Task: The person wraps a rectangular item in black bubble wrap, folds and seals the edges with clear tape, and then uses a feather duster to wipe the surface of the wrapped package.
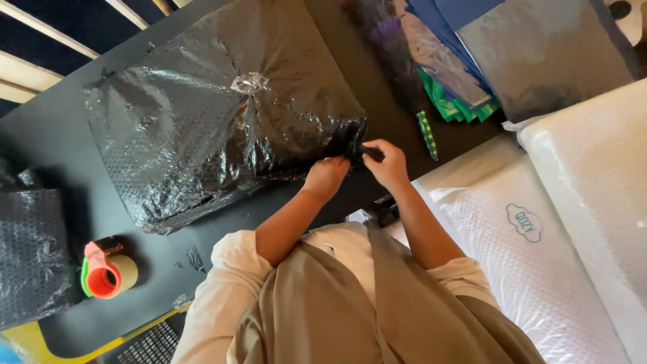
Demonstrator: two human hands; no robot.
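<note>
A large parcel wrapped in black bubble wrap (222, 114) lies on a dark table (47, 135). A patch of clear tape sits on its top face. My left hand (327, 174) presses against the parcel's near corner. My right hand (387, 162) pinches a fold of the black wrap at that same corner. Both forearms reach forward from cream sleeves.
A tape dispenser with red and green parts (104, 269) stands at the table's near left, beside another black bubble-wrapped bundle (30, 256). A green pen (426, 135) lies right of the parcel. Blue and green sheets (445, 61) are stacked behind. White wrapped pillows (566, 222) lie on the right.
</note>
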